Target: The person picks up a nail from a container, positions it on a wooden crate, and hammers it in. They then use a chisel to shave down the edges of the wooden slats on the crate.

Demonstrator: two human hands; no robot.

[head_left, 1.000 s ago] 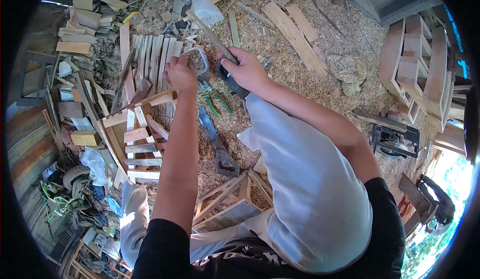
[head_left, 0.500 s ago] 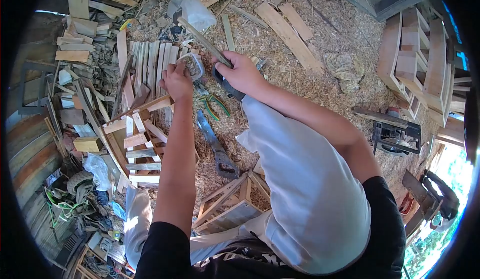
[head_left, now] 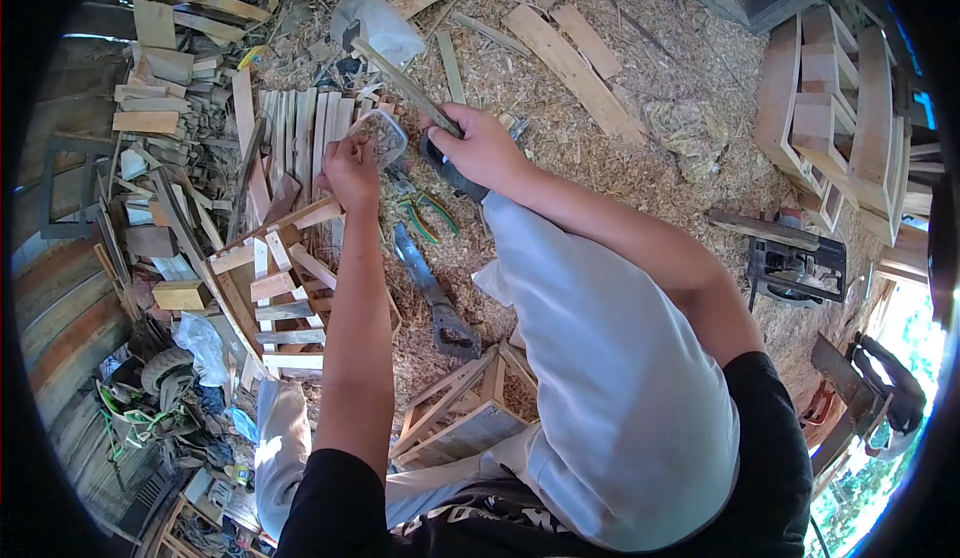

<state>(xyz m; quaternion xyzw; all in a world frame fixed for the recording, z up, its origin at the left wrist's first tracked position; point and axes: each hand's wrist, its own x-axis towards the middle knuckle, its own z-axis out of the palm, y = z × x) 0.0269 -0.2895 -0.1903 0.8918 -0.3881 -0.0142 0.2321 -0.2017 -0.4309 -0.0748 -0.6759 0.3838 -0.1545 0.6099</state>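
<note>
My right hand (head_left: 480, 145) is wrapped round the wooden handle of a hammer (head_left: 405, 83), whose dark head points up and away to the left. Just left of it, my left hand (head_left: 350, 170) is closed at the near-left edge of a clear plastic container (head_left: 396, 144). Its fingertips are pinched together, and whatever they hold is too small to make out. A slatted wooden frame (head_left: 285, 283) lies below my left hand, beside the forearm. Pliers with green and orange handles (head_left: 430, 216) rest on the shavings between my arms, with a handsaw (head_left: 432, 293) nearer me.
Wood shavings cover the floor. A circular saw (head_left: 795, 268) stands at the right, below some wooden box frames (head_left: 835, 118). Stacked offcuts (head_left: 155, 93) fill the left side, and a whitish plastic bag (head_left: 380, 26) lies ahead. Another wooden frame (head_left: 465, 428) sits between my legs.
My left hand has drawn slightly back and left out of the plastic container, its fingers now pinched at the edge. The right hand keeps its grip on the hammer.
</note>
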